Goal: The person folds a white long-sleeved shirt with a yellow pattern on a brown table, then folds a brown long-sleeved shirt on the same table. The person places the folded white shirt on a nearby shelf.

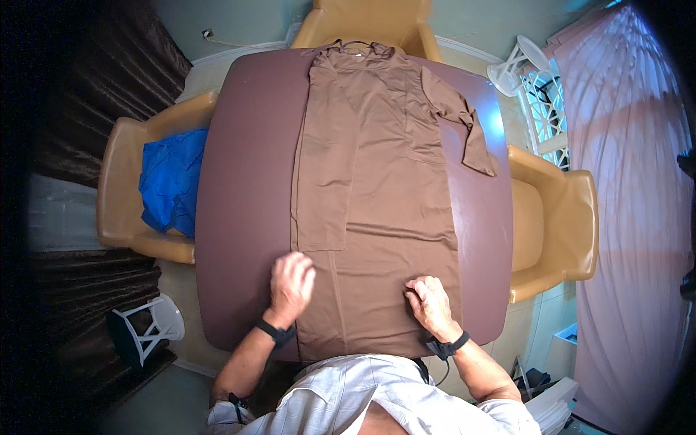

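Observation:
A long brown garment (391,196) with a collar lies spread lengthwise on a table (244,163). Its left side is folded in, and a strip with a straight end (326,217) lies flat along the body. The other sleeve (473,136) stretches out to the right, bent at the elbow. Over the garment's left edge is my left hand (293,283), slightly blurred, its fingers loosely curled and apart with nothing visible in them. My right hand (430,304) rests over the lower right part, fingers bent; whether they pinch cloth is hidden. The garment's lower end reaches the table edge by my body.
Tan armchairs stand at the left (122,179), right (576,223) and far side (364,22). Blue cloth (173,182) lies on the left one. White stools are at lower left (166,321) and upper right (524,60). Curtains hang on both sides.

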Demonstrator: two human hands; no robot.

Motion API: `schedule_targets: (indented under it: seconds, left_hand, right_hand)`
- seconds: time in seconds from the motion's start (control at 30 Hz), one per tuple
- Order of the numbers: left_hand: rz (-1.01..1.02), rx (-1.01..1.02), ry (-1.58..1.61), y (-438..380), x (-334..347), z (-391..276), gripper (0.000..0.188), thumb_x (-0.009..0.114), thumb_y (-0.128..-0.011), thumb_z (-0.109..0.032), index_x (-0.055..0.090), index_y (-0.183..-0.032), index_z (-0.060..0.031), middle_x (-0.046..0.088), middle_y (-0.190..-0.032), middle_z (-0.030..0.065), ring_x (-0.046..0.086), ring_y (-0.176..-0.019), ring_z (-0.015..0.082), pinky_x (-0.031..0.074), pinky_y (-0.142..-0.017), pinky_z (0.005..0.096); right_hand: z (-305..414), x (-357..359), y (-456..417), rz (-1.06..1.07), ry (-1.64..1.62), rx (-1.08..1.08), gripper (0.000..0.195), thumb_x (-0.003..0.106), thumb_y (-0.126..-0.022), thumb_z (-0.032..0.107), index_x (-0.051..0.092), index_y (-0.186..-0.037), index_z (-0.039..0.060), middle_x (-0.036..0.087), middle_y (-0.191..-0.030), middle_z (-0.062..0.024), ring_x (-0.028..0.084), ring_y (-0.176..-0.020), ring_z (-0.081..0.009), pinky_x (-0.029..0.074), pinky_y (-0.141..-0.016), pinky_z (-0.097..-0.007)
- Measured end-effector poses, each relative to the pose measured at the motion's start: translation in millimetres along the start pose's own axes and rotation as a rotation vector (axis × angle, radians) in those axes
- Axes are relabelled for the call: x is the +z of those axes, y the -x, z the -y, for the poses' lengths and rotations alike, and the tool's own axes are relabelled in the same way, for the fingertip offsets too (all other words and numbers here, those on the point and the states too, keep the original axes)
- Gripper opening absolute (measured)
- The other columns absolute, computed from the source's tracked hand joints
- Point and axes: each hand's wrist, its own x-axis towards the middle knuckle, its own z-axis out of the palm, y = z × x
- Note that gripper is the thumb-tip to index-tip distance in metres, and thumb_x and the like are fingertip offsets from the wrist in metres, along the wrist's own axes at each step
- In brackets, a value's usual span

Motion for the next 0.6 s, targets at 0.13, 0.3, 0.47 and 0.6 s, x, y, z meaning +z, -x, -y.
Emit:
schedule_targets:
  seconds: [0.13, 0.3, 0.47, 0.6]
  left_hand:
    - [0.316, 0.164, -0.098, 71, 16, -33, 0.063, 0.084, -0.094, -0.032, 0.064, -0.147, -0.0053, 0.046, -0.167, 0.029, 0.041, -0.156, 0.0513, 0.029, -0.13, 0.0685]
    - [0.363, 0.115, -0.121, 119, 25, -41, 0.079, 0.086, -0.093, -0.04, 0.056, -0.159, -0.0084, 0.04, -0.174, 0.0281, 0.032, -0.164, 0.051, 0.022, -0.133, 0.0713]
    - [0.395, 0.151, -0.171, 144, 16, -34, 0.08, 0.085, -0.094, -0.045, 0.056, -0.16, -0.0095, 0.039, -0.175, 0.027, 0.029, -0.165, 0.0496, 0.021, -0.133, 0.0705]
    - [0.404, 0.154, -0.185, 151, 6, -36, 0.083, 0.087, -0.092, -0.042, 0.055, -0.16, -0.007, 0.038, -0.175, 0.0291, 0.03, -0.165, 0.051, 0.021, -0.134, 0.07]
  right_hand:
    - [-10, 1, 47, 0.026, 0.061, 0.046, 0.044, 0.087, -0.085, 0.012, 0.076, -0.127, 0.01, 0.065, -0.129, -0.0162, 0.06, -0.12, -0.0384, 0.052, -0.103, -0.0498]
    - [-12, 8, 87, 0.09, 0.105, 0.076, 0.042, 0.087, -0.086, 0.015, 0.077, -0.127, 0.0134, 0.063, -0.132, -0.015, 0.058, -0.123, -0.0377, 0.05, -0.105, -0.0503]
    - [-10, 2, 103, 0.159, 0.003, 0.028, 0.039, 0.085, -0.089, 0.014, 0.076, -0.126, 0.0109, 0.064, -0.127, -0.0123, 0.059, -0.12, -0.0363, 0.051, -0.105, -0.0478]
    - [-12, -9, 109, 0.098, -0.064, -0.002, 0.035, 0.083, -0.09, 0.012, 0.076, -0.125, 0.0079, 0.065, -0.125, -0.0118, 0.06, -0.119, -0.0359, 0.052, -0.105, -0.0475]
